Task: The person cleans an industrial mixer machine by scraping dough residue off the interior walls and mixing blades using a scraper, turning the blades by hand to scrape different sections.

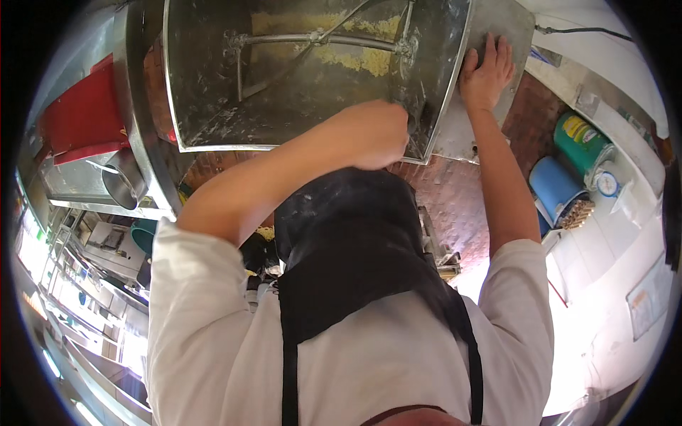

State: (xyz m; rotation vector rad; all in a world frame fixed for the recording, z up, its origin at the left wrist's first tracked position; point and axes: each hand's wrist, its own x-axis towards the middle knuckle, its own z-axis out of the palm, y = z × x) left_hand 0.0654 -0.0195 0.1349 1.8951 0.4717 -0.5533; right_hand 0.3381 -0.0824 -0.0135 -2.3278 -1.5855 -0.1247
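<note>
A large stainless-steel mixer trough [213,125] stands before me. A horizontal metal shaft [362,41] with angled paddle bars crosses its inside. Pale yellow crumbly dough [373,61] lies on the trough's floor, and whitish smears mark the walls. My left hand [381,133] is curled at the near right part of the trough, close to its front rim. Its fingers face away from view, so whether it grips anything is hidden. My right hand [487,72] rests palm down, fingers spread, on the flat metal housing [458,136] beside the trough.
At left stands a steel table [141,117], with a red plastic container [85,114] and a metal cylinder [125,180] nearby. To the right are a green container [581,141], a blue bucket [557,186] and a small dial gauge [607,183]. Red brick flooring [453,186] shows below.
</note>
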